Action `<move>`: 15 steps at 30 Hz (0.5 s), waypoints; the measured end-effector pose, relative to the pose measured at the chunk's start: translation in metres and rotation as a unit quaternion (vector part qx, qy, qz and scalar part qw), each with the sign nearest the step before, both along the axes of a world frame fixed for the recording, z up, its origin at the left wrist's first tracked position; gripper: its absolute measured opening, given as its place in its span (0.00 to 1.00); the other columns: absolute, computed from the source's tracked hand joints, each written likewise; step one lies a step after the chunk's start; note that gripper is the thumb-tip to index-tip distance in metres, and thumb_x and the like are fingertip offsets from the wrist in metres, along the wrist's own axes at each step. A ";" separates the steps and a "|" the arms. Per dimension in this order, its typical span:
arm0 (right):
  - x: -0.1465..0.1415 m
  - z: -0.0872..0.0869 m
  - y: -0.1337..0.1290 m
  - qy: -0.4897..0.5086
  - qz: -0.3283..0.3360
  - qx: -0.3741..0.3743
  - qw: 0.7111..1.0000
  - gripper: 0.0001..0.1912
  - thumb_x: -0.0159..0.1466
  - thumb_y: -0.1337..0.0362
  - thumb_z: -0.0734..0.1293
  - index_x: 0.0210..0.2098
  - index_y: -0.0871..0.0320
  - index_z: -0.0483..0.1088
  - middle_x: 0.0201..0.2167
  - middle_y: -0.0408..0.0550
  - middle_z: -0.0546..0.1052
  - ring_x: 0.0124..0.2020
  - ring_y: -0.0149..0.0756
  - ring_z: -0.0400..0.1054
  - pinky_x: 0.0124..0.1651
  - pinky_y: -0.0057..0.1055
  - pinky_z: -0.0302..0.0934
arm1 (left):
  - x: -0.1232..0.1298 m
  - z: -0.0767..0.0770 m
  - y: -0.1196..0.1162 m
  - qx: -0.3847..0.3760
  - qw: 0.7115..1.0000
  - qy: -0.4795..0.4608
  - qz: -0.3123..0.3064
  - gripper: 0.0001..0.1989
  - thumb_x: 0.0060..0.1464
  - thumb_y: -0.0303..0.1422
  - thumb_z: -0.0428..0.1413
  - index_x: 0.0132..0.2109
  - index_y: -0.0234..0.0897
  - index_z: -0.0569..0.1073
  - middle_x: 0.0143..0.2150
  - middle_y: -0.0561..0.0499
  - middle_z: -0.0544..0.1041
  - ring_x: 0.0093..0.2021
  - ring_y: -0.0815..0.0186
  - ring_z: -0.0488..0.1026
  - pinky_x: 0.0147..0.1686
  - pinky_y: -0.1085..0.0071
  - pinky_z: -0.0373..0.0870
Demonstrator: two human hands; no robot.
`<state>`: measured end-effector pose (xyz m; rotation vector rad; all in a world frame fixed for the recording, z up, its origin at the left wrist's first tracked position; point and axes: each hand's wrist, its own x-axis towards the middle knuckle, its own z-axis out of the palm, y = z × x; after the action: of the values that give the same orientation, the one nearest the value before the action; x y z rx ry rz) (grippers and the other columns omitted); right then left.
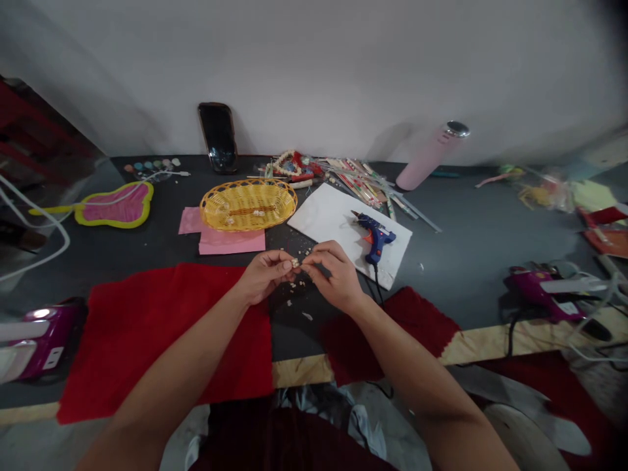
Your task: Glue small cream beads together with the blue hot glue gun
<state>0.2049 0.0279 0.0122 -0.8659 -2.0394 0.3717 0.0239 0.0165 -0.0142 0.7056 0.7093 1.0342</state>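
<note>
My left hand (265, 276) pinches a small cluster of pale beads (295, 263) between thumb and fingers, a little above the dark table. Close against its right end are the pinched thumb and forefinger of my right hand (336, 275); what sits between them is too small to tell. Loose beige beads (293, 286) lie scattered on the table below and behind my fingers. A blue hot glue gun (377, 239) lies on a white board (318, 212), right of and beyond my right hand.
Behind my left hand, a yellow wicker basket (245, 229) stands partly on pink felt (230, 243). Red cloth (171, 307) lies under my left forearm, darker red cloth (419, 320) by the right. A phone (218, 137) and a pink bottle (426, 160) lean at the wall.
</note>
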 end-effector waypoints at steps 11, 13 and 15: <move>0.001 -0.001 0.000 -0.044 0.012 0.004 0.999 0.02 0.61 0.66 0.64 0.34 0.55 0.70 0.35 0.47 0.71 0.39 0.36 0.65 0.43 0.37 0.59 | 0.000 0.003 -0.001 0.001 1.000 0.014 -0.012 0.08 0.44 0.32 0.63 0.31 0.31 0.75 0.29 0.49 0.77 0.27 0.72 0.71 0.31 0.75 0.67; 0.001 -0.001 0.000 -0.047 0.012 0.003 0.999 0.02 0.61 0.66 0.64 0.34 0.55 0.70 0.35 0.47 0.71 0.39 0.36 0.65 0.43 0.38 0.59 | 0.000 0.003 -0.001 0.004 1.000 0.015 -0.012 0.08 0.44 0.31 0.63 0.31 0.31 0.75 0.29 0.49 0.76 0.27 0.72 0.71 0.31 0.75 0.67; 0.002 -0.002 0.000 -0.051 0.015 0.004 0.999 0.02 0.61 0.66 0.64 0.34 0.55 0.70 0.35 0.47 0.71 0.39 0.36 0.65 0.44 0.38 0.59 | 0.000 0.002 -0.001 0.005 1.000 0.016 -0.012 0.08 0.44 0.31 0.63 0.31 0.30 0.75 0.28 0.50 0.76 0.27 0.72 0.71 0.31 0.75 0.67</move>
<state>0.2064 0.0276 0.0105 -0.8662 -2.1471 0.3415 0.0241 0.0154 -0.0120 0.7389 0.7235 1.0067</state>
